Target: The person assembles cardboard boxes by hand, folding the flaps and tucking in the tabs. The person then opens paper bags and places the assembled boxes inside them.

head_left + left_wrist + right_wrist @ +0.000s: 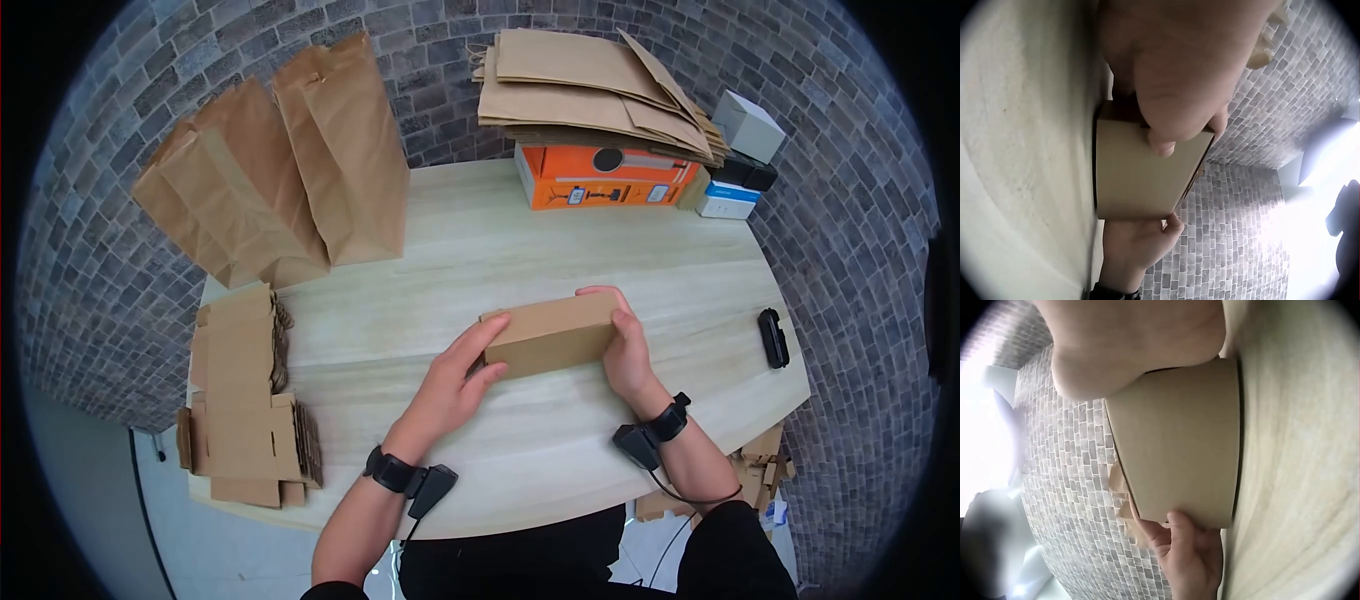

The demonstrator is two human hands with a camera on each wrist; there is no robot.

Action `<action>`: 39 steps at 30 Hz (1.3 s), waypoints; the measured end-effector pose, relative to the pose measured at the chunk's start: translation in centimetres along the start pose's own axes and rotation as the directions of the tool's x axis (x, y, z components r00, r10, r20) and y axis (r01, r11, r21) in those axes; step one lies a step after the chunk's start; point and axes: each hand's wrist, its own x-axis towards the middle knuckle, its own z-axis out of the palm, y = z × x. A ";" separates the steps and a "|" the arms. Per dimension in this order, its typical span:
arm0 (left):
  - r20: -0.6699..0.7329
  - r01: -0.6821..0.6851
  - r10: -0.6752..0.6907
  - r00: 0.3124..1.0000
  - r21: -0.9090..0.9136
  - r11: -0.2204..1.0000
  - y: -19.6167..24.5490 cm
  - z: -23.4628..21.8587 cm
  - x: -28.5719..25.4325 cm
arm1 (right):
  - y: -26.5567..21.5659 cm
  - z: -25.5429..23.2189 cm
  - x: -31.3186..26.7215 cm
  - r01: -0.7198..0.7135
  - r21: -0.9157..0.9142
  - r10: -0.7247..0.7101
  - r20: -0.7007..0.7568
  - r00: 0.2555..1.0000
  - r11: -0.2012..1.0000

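A small brown cardboard box (553,347) sits on the table in front of me, its top panel lying flat. My left hand (458,378) holds the box's left end, thumb on the near side and fingers over the top edge. At the right end, my right hand (628,352) grips it with the thumb at the near top corner and the fingers behind. The left wrist view shows the box's near wall (1141,172) between both hands. Seen from the right wrist, the same wall (1179,444) stands close against the tabletop.
Flattened cardboard boxes (240,395) are stacked at the table's left edge. Two upright paper bags (345,170) stand behind them. Folded paper bags (590,90) lie on an orange box (610,185) at the back, beside small boxes (745,130). A black object (773,338) lies far right.
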 end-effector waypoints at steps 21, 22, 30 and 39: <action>-0.179 0.119 -0.134 0.975 -0.093 0.988 2.1 -0.8 0.3 | -1.6 -0.2 0.2 -0.055 -0.059 0.066 0.200 0.978 0.997; -0.208 0.094 -0.109 0.972 -0.082 0.992 1.9 -0.8 0.2 | -1.6 -0.3 0.2 -0.056 -0.051 0.066 0.205 0.977 0.997; -0.407 -0.092 -0.020 0.913 -0.254 0.963 1.8 -1.5 0.4 | -0.2 0.2 0.0 -0.175 0.048 0.160 0.229 0.960 0.983; -0.569 -0.144 0.156 0.807 0.067 0.987 5.3 -3.8 3.9 | 1.3 -1.7 1.8 -0.269 0.120 0.273 -0.022 0.962 0.956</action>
